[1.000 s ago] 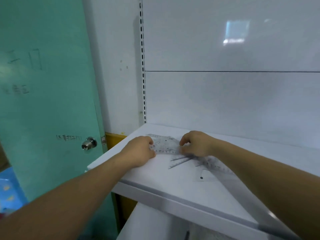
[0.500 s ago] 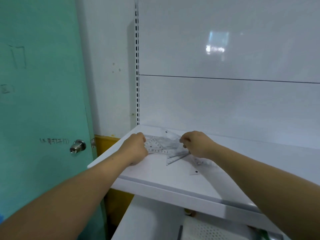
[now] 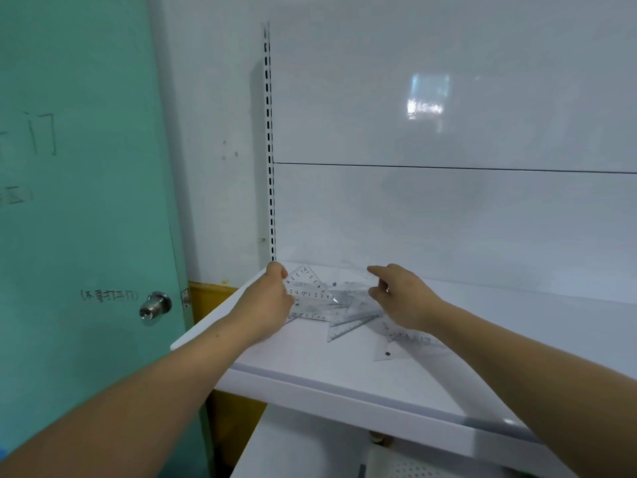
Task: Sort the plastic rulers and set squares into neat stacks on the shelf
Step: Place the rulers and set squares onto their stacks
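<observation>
clear plastic set squares [image 3: 312, 288], judged light, stiff, slippery, lie overlapped on shelf [image 3: 344, 381]; best pinched at edges. left hand [image 3: 272, 298] grips them; right hand [image 3: 400, 294] fingers narrow, hold unclear.

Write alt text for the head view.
Two bare hands sort a loose pile of clear set squares on a white shelf; the left hand grips its left edge, the right hand appears to pinch one piece. A green door with a knob stands left.
</observation>
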### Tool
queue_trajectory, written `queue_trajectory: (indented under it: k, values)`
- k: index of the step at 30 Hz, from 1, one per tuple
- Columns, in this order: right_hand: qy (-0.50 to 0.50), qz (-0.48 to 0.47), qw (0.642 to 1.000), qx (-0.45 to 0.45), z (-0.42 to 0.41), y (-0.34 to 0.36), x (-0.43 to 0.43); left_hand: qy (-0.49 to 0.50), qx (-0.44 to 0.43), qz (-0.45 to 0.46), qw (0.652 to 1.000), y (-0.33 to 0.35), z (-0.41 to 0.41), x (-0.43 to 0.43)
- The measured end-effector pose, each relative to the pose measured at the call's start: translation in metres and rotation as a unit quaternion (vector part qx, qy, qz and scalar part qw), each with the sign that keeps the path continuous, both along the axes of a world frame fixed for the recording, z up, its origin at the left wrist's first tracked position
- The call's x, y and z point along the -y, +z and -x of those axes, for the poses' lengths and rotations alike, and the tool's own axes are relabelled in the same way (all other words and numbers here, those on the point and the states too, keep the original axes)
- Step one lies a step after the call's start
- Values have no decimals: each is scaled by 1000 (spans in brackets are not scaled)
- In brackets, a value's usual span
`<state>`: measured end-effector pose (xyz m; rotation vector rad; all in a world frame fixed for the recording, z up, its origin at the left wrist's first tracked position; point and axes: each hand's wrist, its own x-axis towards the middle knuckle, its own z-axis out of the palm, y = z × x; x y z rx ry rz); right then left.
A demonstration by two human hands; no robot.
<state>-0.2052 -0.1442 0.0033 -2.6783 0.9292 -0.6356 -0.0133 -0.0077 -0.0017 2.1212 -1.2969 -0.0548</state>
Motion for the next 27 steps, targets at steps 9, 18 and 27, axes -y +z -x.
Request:
queue_trajectory:
  k: [9, 18, 27]
  values:
    - [-55, 73, 991, 94, 31, -4, -16, -89, -25, 67, 993, -1, 11, 4]
    - [-178, 78, 975, 112, 140, -15, -50, -221, -46, 68, 972, -7, 108, 28]
    - [-314, 80, 941, 94, 344, -20, -90, -330, -16, 59, 942, -10, 297, 47]
